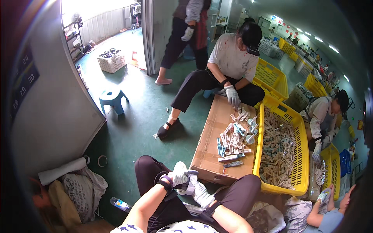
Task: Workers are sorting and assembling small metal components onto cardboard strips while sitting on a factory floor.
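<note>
My left hand (180,174) and my right hand (201,193), both in whitish gloves, meet above my lap. Their fingers are closed around a pale lilac-grey thing (188,189), mostly hidden by the gloves, so I cannot make out its kind. Just beyond them stands a brown cardboard box (204,151), its top used as a surface. Small flat pieces (233,140), pinkish, white and pale blue, lie piled on it. Several round white things (250,138) sit at the pile's right edge.
A yellow crate (304,163) full of similar small pieces adjoins the box. Across it sits a gloved co-worker (235,54); others work at the right. A blue stool (113,101), a plastic bottle (120,204) and sacks (83,190) stand or lie to the left.
</note>
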{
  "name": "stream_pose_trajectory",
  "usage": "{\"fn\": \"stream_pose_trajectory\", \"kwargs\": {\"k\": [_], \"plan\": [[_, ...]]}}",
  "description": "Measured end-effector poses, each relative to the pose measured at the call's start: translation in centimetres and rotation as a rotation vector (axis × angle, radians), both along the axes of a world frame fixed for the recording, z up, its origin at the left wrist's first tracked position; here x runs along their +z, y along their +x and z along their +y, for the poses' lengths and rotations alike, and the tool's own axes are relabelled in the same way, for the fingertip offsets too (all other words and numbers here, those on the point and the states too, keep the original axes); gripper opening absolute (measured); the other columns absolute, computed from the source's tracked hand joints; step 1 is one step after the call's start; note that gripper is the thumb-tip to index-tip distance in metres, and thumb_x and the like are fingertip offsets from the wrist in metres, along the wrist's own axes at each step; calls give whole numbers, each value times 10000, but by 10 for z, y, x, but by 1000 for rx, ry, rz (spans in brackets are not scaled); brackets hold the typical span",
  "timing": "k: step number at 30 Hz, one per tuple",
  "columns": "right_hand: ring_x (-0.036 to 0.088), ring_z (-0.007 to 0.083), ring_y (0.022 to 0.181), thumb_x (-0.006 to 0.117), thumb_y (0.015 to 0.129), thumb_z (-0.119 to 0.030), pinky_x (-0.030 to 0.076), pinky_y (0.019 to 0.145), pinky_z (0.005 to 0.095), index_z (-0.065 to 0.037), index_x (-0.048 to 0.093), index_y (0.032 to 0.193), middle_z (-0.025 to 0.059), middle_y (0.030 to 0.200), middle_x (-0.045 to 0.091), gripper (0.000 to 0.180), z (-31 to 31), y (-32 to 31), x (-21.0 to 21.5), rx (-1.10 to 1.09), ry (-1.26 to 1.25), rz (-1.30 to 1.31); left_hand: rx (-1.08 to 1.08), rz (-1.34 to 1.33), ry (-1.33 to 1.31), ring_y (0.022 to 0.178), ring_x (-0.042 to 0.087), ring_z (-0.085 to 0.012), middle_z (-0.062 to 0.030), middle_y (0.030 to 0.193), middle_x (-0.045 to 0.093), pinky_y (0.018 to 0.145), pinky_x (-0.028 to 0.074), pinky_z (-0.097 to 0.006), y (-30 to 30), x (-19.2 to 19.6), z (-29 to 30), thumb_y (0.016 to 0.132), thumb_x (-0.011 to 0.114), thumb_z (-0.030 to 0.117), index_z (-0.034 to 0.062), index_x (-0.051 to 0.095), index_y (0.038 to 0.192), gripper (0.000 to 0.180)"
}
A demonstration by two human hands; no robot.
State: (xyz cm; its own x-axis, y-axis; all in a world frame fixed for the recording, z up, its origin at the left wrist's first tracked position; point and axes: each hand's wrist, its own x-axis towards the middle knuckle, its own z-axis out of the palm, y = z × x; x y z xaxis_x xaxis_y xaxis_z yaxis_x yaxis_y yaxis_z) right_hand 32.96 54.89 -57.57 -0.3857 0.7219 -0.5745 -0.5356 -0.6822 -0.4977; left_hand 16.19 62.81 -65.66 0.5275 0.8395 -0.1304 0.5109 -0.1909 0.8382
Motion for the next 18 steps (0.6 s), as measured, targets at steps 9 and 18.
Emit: {"fn": "stream_pose_trajectory", "kwargs": {"k": [9, 18], "plan": [[561, 203, 1112, 494, 997, -322, 425, 1020, 335, -93, 526, 1283, 49, 1196, 615, 367, 17, 2, -78, 91, -48, 274, 81, 14, -82, 711, 614, -210, -56, 825, 681, 650, 477, -290, 13, 27, 1, 873, 563, 108, 98, 718, 998, 200], [579, 181, 1061, 547, 969, -368, 445, 947, 295, -76, 565, 1243, 72, 1161, 626, 401, 13, 35, -7, 208, -44, 24, -231, -181, 479, 673, 528, -84, -35, 827, 573, 561, 410, -209, 26, -34, 12, 991, 441, 136, -3, 577, 1241, 317]]}}
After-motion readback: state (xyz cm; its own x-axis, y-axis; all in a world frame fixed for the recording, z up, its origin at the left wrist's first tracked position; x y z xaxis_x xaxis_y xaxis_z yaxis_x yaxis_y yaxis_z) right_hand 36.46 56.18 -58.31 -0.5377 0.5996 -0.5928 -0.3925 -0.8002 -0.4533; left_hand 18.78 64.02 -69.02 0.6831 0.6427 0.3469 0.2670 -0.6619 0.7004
